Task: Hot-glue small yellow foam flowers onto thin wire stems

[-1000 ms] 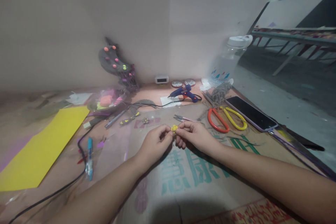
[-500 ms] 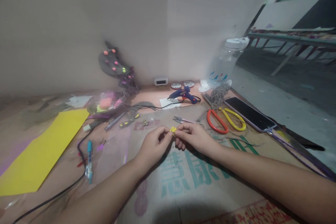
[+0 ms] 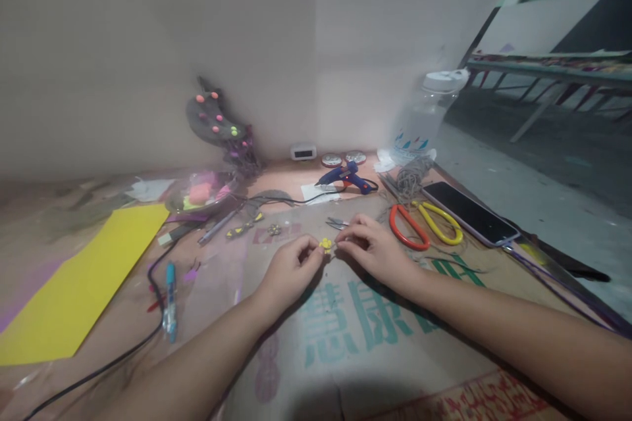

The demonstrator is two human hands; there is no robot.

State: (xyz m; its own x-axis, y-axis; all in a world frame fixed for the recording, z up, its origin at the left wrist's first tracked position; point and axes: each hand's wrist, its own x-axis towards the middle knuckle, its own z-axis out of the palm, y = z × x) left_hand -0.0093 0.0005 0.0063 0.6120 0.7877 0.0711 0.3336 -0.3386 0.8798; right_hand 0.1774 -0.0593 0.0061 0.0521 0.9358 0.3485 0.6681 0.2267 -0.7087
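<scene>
Thumb and fingers of my left hand (image 3: 291, 270) pinch a small yellow flower (image 3: 324, 245) above the middle of the brown printed sheet. Just right of it, my right hand (image 3: 375, 251) holds its thumb and index fingertips close together, a little apart from the petals. Whatever lies between those fingertips is too small to make out. Small pointed scissors (image 3: 336, 223) lie behind the right hand, partly covered by it. Left of the flower rest a small dark flower-like piece (image 3: 274, 229) and a strip with yellow bits (image 3: 241, 229).
A blue glue gun (image 3: 345, 176) rests at the back on white paper. Large scissors (image 3: 409, 229) with red and yellow handles, grey string (image 3: 413, 177), a phone (image 3: 469, 214) and a clear bottle (image 3: 424, 115) stand right. Yellow paper (image 3: 89, 283), a blue pen (image 3: 170, 302) and a black cable (image 3: 155, 286) lie left.
My right hand has drawn slightly right and up, off the yellow flower, which it touched before. My left hand keeps the flower in the same place.
</scene>
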